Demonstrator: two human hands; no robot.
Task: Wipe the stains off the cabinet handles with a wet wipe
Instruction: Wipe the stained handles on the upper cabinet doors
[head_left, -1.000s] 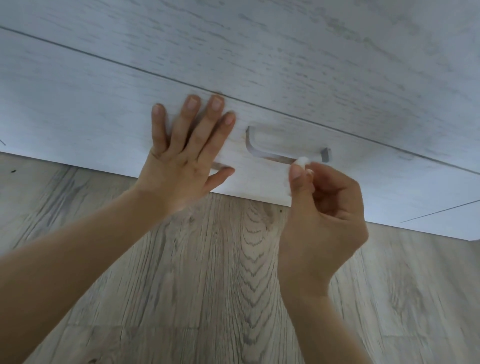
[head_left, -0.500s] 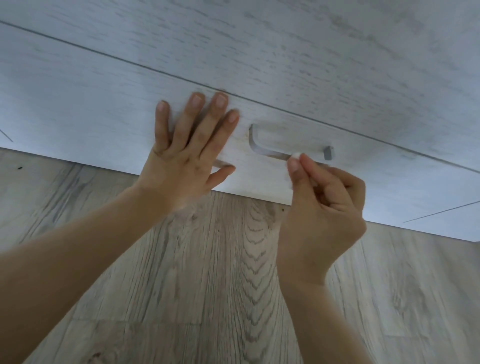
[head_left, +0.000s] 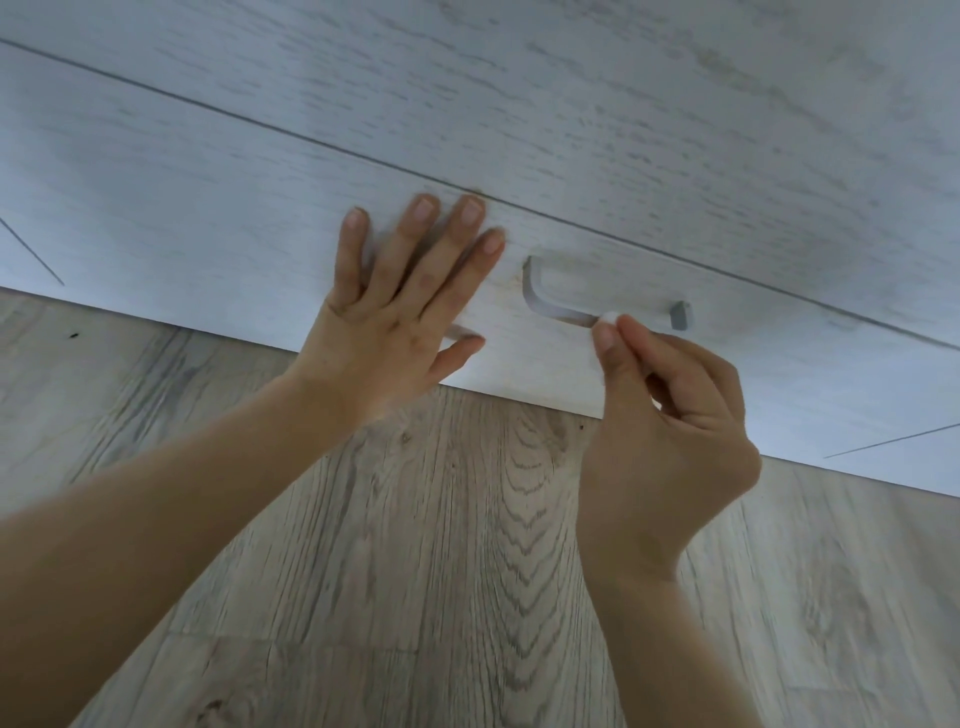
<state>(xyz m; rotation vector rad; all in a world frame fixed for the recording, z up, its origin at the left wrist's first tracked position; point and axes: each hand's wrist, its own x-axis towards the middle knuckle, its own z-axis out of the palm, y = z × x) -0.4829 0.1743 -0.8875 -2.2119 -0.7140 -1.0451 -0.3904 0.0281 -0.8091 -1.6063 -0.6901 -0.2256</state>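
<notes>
Wood-grain floor (head_left: 441, 545) lies nearest. Above it, the right hand (head_left: 660, 431) pinches a small white wet wipe (head_left: 609, 318) against the grey handle (head_left: 558, 310). The left hand (head_left: 395, 322) is spread flat on the pale drawer front (head_left: 182, 208), just beside the handle.

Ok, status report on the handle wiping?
Left hand flat on drawer front. Right hand pinching wet wipe against handle. Nothing obstructing.
</notes>
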